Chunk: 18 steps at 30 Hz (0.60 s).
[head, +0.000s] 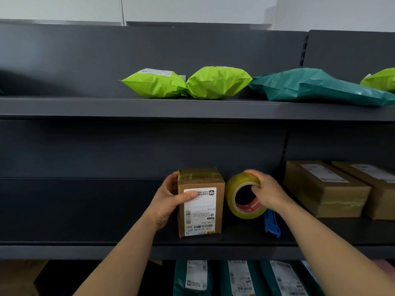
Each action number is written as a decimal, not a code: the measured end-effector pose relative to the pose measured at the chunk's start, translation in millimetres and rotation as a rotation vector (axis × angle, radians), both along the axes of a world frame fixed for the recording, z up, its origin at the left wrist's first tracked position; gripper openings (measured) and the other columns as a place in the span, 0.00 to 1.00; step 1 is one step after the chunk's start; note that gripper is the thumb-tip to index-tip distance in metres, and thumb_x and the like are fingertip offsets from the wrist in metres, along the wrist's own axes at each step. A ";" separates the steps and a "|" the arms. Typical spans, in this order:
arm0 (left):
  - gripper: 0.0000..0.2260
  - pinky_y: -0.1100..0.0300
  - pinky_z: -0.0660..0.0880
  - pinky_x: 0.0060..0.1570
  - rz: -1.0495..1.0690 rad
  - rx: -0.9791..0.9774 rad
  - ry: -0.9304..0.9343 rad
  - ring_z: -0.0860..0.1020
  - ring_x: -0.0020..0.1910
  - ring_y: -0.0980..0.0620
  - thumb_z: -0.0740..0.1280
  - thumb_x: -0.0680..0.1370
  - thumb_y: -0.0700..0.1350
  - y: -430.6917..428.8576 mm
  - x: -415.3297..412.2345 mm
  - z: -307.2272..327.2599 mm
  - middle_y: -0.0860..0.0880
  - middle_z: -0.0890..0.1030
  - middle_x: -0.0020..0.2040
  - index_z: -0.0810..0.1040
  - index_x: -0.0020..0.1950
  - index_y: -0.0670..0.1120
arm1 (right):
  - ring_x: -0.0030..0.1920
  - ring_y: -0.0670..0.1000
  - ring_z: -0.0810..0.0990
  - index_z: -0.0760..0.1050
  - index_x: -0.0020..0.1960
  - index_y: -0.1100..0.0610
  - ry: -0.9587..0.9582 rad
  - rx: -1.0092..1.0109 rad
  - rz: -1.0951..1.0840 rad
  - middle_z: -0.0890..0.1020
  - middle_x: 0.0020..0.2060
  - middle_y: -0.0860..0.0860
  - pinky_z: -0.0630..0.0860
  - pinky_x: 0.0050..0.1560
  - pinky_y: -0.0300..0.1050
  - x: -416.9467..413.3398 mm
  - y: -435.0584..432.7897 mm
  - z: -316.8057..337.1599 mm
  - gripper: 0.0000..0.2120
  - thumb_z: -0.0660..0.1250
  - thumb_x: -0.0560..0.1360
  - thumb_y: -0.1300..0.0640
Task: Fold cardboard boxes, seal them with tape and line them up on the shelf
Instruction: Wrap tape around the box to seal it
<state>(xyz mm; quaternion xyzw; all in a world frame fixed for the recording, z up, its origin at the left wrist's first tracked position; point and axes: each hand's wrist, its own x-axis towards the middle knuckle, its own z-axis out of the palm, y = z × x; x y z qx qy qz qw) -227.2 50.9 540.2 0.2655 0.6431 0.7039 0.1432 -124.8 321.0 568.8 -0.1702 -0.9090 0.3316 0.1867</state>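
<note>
A small taped cardboard box (pixel 201 218) with a white shipping label stands upright on the middle dark shelf (pixel 85 242). My left hand (pixel 168 199) grips its left side, thumb across the label. Just right of the box, a roll of clear yellowish tape (pixel 232 195) stands on edge, and my right hand (pixel 267 191) holds it with fingers hooked into the core. A blue cutter (pixel 271 226) lies on the shelf below the roll.
Two larger taped boxes (pixel 327 189) sit at the right of the same shelf. Lime-green (pixel 154 84) and teal mailer bags (pixel 316 88) lie on the shelf above. More teal labelled bags (pixel 196 278) fill the shelf below. The shelf's left half holds nothing.
</note>
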 end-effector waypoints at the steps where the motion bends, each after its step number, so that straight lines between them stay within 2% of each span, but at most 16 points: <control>1: 0.41 0.48 0.77 0.61 -0.001 -0.001 -0.001 0.80 0.59 0.49 0.83 0.57 0.52 0.0 0.1 -0.1 0.49 0.81 0.60 0.72 0.68 0.53 | 0.60 0.51 0.73 0.67 0.71 0.44 -0.003 -0.009 -0.001 0.73 0.62 0.53 0.72 0.61 0.44 -0.3 -1.4 -3.1 0.24 0.61 0.79 0.63; 7: 0.44 0.55 0.77 0.58 0.006 -0.085 0.030 0.79 0.60 0.52 0.82 0.55 0.55 -4.0 4.1 8.1 0.52 0.80 0.61 0.70 0.69 0.55 | 0.63 0.53 0.71 0.62 0.73 0.44 -0.078 -0.011 0.039 0.70 0.66 0.55 0.71 0.63 0.47 0.8 -13.4 -12.5 0.25 0.61 0.80 0.61; 11: 0.47 0.57 0.76 0.57 -0.026 -0.189 0.055 0.78 0.61 0.54 0.82 0.56 0.55 -7.0 4.4 17.1 0.54 0.79 0.62 0.66 0.71 0.58 | 0.71 0.53 0.64 0.53 0.77 0.41 -0.103 -0.132 0.127 0.62 0.74 0.50 0.66 0.67 0.48 11.0 -24.8 12.0 0.37 0.64 0.75 0.60; 13: 0.48 0.57 0.76 0.56 -0.027 -0.207 0.050 0.78 0.61 0.53 0.83 0.58 0.52 -6.0 3.8 19.0 0.53 0.79 0.62 0.64 0.74 0.56 | 0.75 0.50 0.58 0.54 0.77 0.43 0.020 -0.100 0.200 0.60 0.76 0.48 0.58 0.72 0.48 8.8 -46.7 33.1 0.33 0.60 0.77 0.60; 15: 0.50 0.56 0.76 0.57 -0.023 -0.217 0.047 0.78 0.61 0.52 0.83 0.57 0.52 -5.8 3.7 20.0 0.53 0.79 0.62 0.63 0.74 0.55 | 0.76 0.47 0.55 0.59 0.77 0.50 0.068 0.012 0.342 0.60 0.77 0.49 0.52 0.73 0.39 2.7 -79.3 53.4 0.26 0.53 0.80 0.62; 16: 0.51 0.55 0.76 0.58 -0.018 -0.226 0.048 0.78 0.60 0.52 0.83 0.56 0.54 -6.1 3.7 20.1 0.52 0.79 0.62 0.63 0.75 0.54 | 0.76 0.46 0.56 0.61 0.76 0.52 0.040 0.065 0.421 0.61 0.76 0.49 0.51 0.72 0.36 -0.8 -96.7 60.0 0.23 0.50 0.82 0.62; 18: 0.53 0.53 0.75 0.61 -0.011 -0.242 0.054 0.79 0.60 0.52 0.83 0.54 0.55 -7.4 3.5 19.4 0.51 0.80 0.61 0.63 0.75 0.53 | 0.76 0.45 0.56 0.61 0.76 0.51 -0.074 0.187 0.523 0.59 0.77 0.46 0.51 0.74 0.39 -9.0 -122.2 62.6 0.22 0.46 0.83 0.57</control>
